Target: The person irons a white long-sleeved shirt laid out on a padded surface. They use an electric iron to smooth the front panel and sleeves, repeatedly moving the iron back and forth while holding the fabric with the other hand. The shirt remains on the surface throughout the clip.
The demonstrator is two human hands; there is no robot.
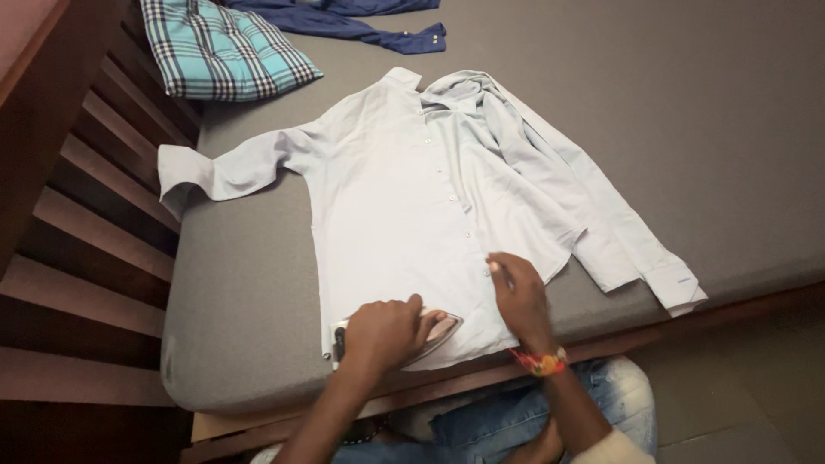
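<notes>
Head view, looking down: nearest are the person's knees in blue jeans [550, 412], just below the edge of a grey mattress [249, 292] that lies on a wooden bed frame [86, 258] with bare slats showing at the left. The left hand [384, 333] is closed around the handle of an iron [430, 333], which rests flat on the bottom hem of a pale shirt [404, 215], its tip pointing right. Just to the right of the iron, the right hand [518, 294] lies on the shirt with its fingers loosely spread, pressing the cloth near the button line; it grips nothing. A bright thread band [541, 361] circles that wrist. The shirt is spread front-up across the mattress, hem toward the person and collar away, one sleeve stretched out to the left edge and the other folded down along the right side. Farther off, near the top left corner, sits a blue checked cushion [219, 47], and beside it lies a dark blue garment [344, 19].
</notes>
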